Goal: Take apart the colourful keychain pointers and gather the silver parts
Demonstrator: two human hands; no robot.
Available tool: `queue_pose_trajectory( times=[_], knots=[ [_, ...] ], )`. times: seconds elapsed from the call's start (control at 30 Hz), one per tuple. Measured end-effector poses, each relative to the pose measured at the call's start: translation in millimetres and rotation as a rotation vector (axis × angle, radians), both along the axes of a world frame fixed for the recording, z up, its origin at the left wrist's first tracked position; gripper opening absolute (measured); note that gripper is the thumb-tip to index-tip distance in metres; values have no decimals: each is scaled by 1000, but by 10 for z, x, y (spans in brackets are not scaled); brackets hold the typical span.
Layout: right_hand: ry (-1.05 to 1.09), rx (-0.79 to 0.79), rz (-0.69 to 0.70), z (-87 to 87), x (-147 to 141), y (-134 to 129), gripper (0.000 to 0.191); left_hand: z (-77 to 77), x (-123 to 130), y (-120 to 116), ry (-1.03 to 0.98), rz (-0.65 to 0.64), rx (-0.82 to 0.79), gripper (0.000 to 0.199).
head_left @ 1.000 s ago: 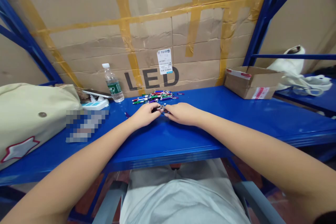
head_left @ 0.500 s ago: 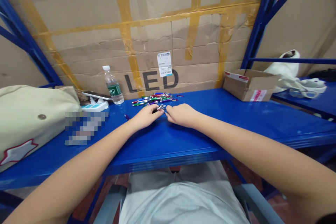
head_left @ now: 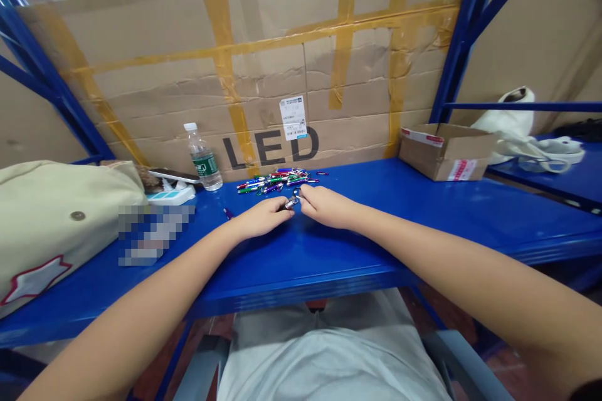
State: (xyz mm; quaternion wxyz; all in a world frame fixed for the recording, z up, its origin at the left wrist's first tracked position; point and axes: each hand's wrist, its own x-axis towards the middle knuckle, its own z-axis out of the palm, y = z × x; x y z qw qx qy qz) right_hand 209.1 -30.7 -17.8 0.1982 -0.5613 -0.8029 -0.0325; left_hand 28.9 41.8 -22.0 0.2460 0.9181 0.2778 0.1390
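Observation:
My left hand is closed around a small dark item with a silver metal end, which points toward the other hand. Pinched close beside it, my right hand grips a thin ring or loop at that metal end. Just beyond both hands lies a pile of small metallic pieces in green, blue, red and purple, with silver clips. A single purple piece rests left of my left hand, and another small one sits right of the pile.
On the blue table stand a water bottle, a white power strip with a phone, and a cream bag at left. An open cardboard box is at right. Cardboard backs the table.
My left hand has lowered slightly, and the silver end of the held item shows more clearly. A dark loop is now visible by my right fingertips. The camera view has shifted a little.

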Motion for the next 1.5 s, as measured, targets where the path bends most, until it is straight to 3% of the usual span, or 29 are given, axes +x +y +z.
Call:
queue_pose_trajectory(
  times=[0.3,0.67,0.9,1.0,1.23,1.4,1.5],
  knots=[
    [-61,-21,-1,-16,-10,15,19,26,-19,-33,-64,-16,-146,21],
    [74,-21,62,-11,-4,22,16,43,-28,-61,-165,-24,-430,27],
    [198,-30,65,-83,-43,93,19,1,17,-42,-313,0,-518,27],
    [215,-68,57,-66,-16,102,19,24,-6,-3,-280,22,-416,30],
    [102,-364,73,71,242,32,15,185,-139,295,116,65,139,39],
    [66,-405,77,119,284,-16,20,323,137,761,148,159,383,36],
    [102,-470,53,151,259,-59,23,396,297,948,101,355,510,30]
  ],
)
